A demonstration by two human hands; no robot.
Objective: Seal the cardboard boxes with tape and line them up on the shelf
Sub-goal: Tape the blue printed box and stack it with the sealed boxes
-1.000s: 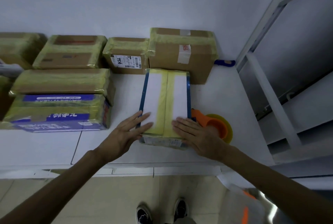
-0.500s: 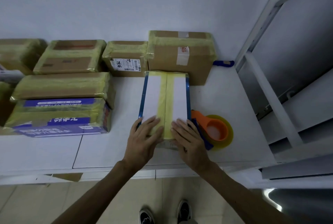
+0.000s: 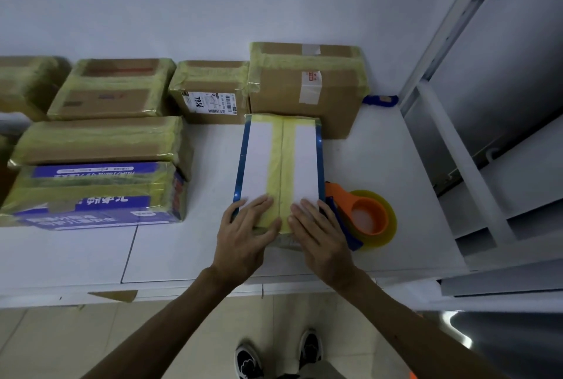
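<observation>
A white box with blue edges [image 3: 259, 159] lies on the white shelf [image 3: 396, 171], a strip of yellow tape running down its middle seam. My left hand [image 3: 246, 235] and my right hand [image 3: 320, 232] press flat on its near end, one on each side of the seam, fingers spread. An orange tape dispenser with a yellow roll [image 3: 368, 220] lies on the shelf just right of the box, touching my right hand's side. The box's far end meets a tall brown taped box [image 3: 304, 89].
Several taped cardboard boxes line the wall: a labelled one [image 3: 210, 92], a flat one [image 3: 112, 89], a stacked brown box [image 3: 97, 141] on a blue printed box [image 3: 91, 195]. A blue object [image 3: 380, 100] lies by the back wall. White shelf uprights [image 3: 457, 165] stand right.
Both hands have slid inward along the box's near end toward the taped seam. The view has shifted slightly; the box and dispenser stay where they were.
</observation>
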